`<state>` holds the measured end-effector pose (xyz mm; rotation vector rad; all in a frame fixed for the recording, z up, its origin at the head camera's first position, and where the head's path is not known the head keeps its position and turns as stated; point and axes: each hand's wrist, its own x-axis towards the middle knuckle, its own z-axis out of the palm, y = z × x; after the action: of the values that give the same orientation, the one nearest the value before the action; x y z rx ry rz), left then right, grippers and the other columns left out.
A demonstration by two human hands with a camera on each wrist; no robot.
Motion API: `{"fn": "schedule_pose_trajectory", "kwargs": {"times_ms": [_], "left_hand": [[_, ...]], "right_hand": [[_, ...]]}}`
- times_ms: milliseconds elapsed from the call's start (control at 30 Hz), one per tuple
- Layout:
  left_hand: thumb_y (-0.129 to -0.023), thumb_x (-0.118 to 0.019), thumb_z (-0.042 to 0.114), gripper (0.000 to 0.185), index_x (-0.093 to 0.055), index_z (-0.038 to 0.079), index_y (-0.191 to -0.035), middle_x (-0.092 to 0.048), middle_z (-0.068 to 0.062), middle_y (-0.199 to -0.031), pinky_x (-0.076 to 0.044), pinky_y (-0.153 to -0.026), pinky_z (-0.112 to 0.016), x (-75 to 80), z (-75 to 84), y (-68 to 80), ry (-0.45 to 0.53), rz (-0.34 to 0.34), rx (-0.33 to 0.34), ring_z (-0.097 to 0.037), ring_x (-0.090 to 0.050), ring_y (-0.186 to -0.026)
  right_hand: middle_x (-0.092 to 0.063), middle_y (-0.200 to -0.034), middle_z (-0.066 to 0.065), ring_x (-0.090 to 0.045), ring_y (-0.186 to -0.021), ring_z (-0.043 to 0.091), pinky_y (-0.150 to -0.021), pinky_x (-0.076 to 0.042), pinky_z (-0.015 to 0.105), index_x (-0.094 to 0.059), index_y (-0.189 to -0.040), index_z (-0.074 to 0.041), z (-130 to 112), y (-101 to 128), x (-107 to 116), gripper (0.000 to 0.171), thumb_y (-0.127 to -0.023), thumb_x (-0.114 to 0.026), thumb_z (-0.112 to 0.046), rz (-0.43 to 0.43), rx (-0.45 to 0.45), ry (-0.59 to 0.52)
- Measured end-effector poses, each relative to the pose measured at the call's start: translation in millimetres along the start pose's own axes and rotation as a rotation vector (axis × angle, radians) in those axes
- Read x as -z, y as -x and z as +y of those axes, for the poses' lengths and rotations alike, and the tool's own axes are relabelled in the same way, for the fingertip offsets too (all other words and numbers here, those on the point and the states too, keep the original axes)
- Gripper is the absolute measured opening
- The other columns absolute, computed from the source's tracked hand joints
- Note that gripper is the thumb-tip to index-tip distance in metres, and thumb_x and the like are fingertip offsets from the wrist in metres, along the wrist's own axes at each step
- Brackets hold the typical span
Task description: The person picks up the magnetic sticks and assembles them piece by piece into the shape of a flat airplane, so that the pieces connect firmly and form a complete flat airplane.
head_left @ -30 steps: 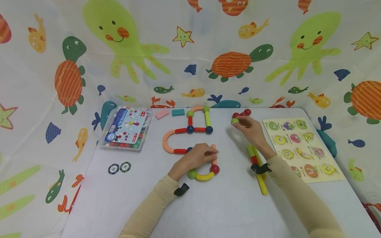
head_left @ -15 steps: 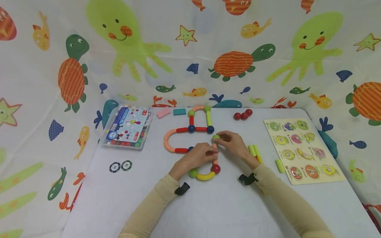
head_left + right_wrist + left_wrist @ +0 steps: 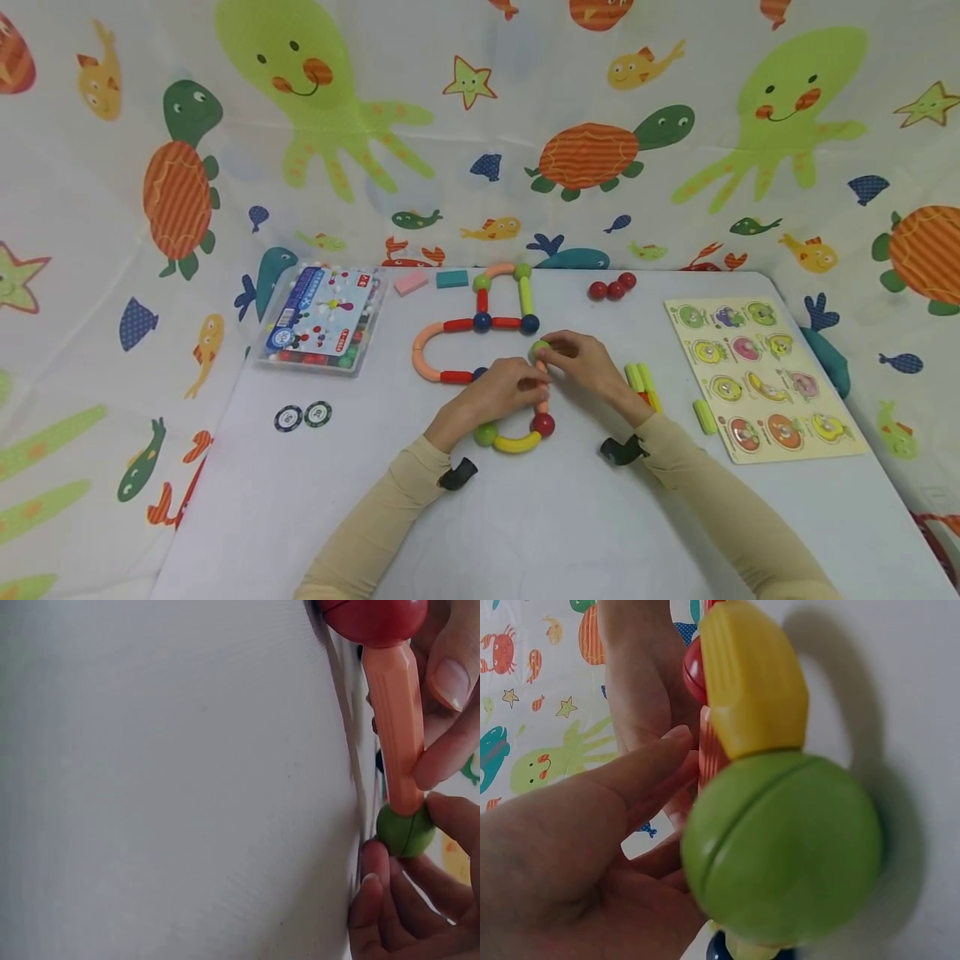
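Observation:
My left hand (image 3: 495,390) pinches a straight peach-coloured rod (image 3: 396,724) between thumb and fingers. At the rod's near end is a red ball (image 3: 542,425), joined by a curved yellow stick (image 3: 517,443) to a green ball (image 3: 780,847). The right hand (image 3: 581,362) holds another, smaller-looking green ball (image 3: 405,831) against the rod's far end; in the right wrist view they touch. Beyond my left hand, red rods and peach curves run to a loop with dark blue balls (image 3: 529,323). My left hand hides part of this chain.
A clear box (image 3: 352,367) of pieces stands at the back left, with two round chips (image 3: 318,414) before it. Several red balls (image 3: 616,291) lie at the back. Yellow-green sticks (image 3: 642,379) lie beside my right forearm, left of a fruit puzzle board (image 3: 765,379).
My right hand has brought the green ball from near the red balls leftward and toward me, onto the rod's far end. My left hand has stayed on the rod.

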<state>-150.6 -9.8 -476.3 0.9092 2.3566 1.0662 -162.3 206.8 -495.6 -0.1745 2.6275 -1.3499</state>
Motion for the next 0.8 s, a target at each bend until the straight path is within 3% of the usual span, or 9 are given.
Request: {"fn": "schedule_pose_trajectory", "kwargs": {"times_ms": [167, 367, 567, 667, 800], "left_hand": [[-0.099, -0.067, 0.025, 0.032, -0.071, 0.013, -0.129, -0.068, 0.002, -0.109, -0.05, -0.092, -0.027, 0.6, 0.5, 0.4, -0.012, -0.007, -0.011, -0.012, -0.057, -0.099], [-0.1, -0.066, 0.026, 0.035, -0.069, 0.015, -0.133, -0.069, 0.002, -0.115, -0.049, -0.091, -0.027, 0.6, 0.6, 0.6, -0.014, -0.036, -0.003, -0.011, -0.056, -0.101], [-0.1, -0.066, 0.026, 0.032, -0.071, 0.017, -0.131, -0.071, 0.007, -0.109, -0.049, -0.084, -0.023, 2.1, -0.2, -0.9, -0.004, -0.053, 0.008, -0.009, -0.058, -0.096], [-0.1, -0.066, 0.025, 0.028, -0.074, 0.018, -0.126, -0.071, 0.008, -0.102, -0.049, -0.081, -0.021, 4.6, -0.1, -0.1, -0.001, -0.04, 0.002, -0.01, -0.057, -0.092], [-0.099, -0.067, 0.022, 0.027, -0.074, 0.015, -0.124, -0.072, 0.005, -0.1, -0.051, -0.082, -0.022, 9.8, 1.0, 6.3, -0.019, 0.029, -0.017, -0.011, -0.059, -0.09]], "right_hand": [[-0.071, -0.118, 0.001, -0.066, -0.106, 0.021, -0.086, -0.058, 0.038, -0.067, -0.127, -0.02, 0.3, -0.7, -2.5, 0.041, -0.095, -0.069, -0.045, 0.007, 0.006, 0.036], [-0.07, -0.112, 0.002, -0.064, -0.098, 0.021, -0.08, -0.056, 0.033, -0.068, -0.125, -0.018, 2.3, -1.4, -5.6, 0.04, -0.095, -0.069, -0.045, 0.027, 0.012, 0.09], [-0.07, -0.108, 0.004, -0.063, -0.094, 0.02, -0.076, -0.053, 0.028, -0.068, -0.126, -0.015, 0.6, -1.0, -6.5, 0.041, -0.096, -0.069, -0.042, 0.035, 0.024, 0.113], [-0.07, -0.109, 0.005, -0.062, -0.094, 0.021, -0.076, -0.053, 0.028, -0.067, -0.128, -0.015, -1.7, -1.1, -5.5, 0.043, -0.096, -0.069, -0.042, 0.03, 0.022, 0.104], [-0.069, -0.114, 0.006, -0.064, -0.1, 0.022, -0.081, -0.056, 0.034, -0.065, -0.131, -0.014, -3.0, 1.1, -2.1, 0.046, -0.095, -0.069, -0.043, 0.048, 0.008, 0.092]]}}
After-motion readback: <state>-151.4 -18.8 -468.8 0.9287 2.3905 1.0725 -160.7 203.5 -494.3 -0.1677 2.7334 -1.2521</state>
